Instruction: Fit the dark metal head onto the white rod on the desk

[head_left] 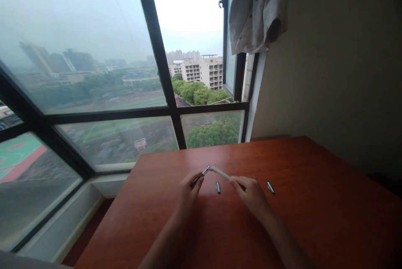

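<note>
My left hand (187,192) is closed in a pinch on a thin dark pen part (199,177) with a metal tip. A white pen barrel (220,172) is pinched in my right hand (249,193). The two parts meet tip to tip above the table, between my hands. Just beneath them a small teal cap-like piece (217,187) lies on the wood. A second teal piece (270,187) lies to the right of my right hand.
The reddish wooden table (298,218) stands against a beige wall on the right, with its far edge near a large dark-framed window (157,51). A pale cloth (257,9) hangs at the upper right, by the open window sash.
</note>
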`<state>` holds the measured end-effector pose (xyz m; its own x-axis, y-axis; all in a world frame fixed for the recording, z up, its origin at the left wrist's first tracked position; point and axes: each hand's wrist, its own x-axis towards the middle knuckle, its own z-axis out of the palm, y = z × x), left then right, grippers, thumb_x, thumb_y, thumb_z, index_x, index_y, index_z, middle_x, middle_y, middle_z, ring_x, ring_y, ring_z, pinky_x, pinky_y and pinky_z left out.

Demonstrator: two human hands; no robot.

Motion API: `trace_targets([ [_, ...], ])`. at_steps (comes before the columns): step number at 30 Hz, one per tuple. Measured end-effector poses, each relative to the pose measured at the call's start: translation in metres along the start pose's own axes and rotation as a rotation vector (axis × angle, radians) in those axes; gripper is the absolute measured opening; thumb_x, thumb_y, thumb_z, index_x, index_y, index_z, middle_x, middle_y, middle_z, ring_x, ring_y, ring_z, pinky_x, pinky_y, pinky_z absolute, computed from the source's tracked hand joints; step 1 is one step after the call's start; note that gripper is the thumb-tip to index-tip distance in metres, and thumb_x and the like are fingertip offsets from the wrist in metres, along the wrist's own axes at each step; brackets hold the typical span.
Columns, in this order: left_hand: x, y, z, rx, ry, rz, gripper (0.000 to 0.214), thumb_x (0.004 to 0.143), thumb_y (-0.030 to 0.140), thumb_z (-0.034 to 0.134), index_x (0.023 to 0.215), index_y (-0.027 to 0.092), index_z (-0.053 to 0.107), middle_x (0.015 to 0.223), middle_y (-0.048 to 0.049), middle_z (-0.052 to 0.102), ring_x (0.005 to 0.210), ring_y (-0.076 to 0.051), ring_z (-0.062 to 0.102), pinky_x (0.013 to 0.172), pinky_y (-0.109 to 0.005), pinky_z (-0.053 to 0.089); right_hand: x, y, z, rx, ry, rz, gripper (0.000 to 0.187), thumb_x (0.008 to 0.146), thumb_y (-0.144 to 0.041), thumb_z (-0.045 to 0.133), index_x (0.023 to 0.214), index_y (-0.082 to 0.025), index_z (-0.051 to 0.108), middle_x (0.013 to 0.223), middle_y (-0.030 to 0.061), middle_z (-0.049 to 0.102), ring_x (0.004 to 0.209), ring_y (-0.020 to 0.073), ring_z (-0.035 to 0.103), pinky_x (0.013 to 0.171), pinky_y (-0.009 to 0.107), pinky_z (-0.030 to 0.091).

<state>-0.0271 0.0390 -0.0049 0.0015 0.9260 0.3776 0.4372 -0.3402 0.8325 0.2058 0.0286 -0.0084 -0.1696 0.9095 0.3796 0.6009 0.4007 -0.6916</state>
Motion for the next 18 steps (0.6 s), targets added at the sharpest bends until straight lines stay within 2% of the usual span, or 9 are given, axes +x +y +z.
trace_targets([
  [9, -0.0001, 0.0033, -0.0015, -0.003, -0.012, -0.003, 0.027, 0.082, 0.033, 0.059, 0.098, 0.015, 0.072, 0.090, -0.0095, 0.073, 0.080, -0.023, 0.065, 0.072, -0.031, 0.051, -0.0001, -0.0013, -0.0003, 0.011, -0.005, 0.015, 0.042, 0.093, -0.044, 0.040, 0.091, -0.020, 0.074, 0.088, 0.0101, 0.074, 0.076, 0.0233, 0.067, 0.069, 0.029, 0.047],
  [18, 0.0000, 0.0052, -0.0012, -0.020, 0.006, -0.001, 0.028, 0.080, 0.036, 0.061, 0.097, 0.016, 0.073, 0.091, -0.0094, 0.074, 0.080, -0.024, 0.067, 0.072, -0.032, 0.052, 0.0004, -0.0021, -0.0003, 0.028, -0.016, 0.021, 0.043, 0.094, -0.043, 0.039, 0.082, -0.018, 0.073, 0.079, 0.0085, 0.073, 0.070, 0.0207, 0.065, 0.065, 0.026, 0.043],
])
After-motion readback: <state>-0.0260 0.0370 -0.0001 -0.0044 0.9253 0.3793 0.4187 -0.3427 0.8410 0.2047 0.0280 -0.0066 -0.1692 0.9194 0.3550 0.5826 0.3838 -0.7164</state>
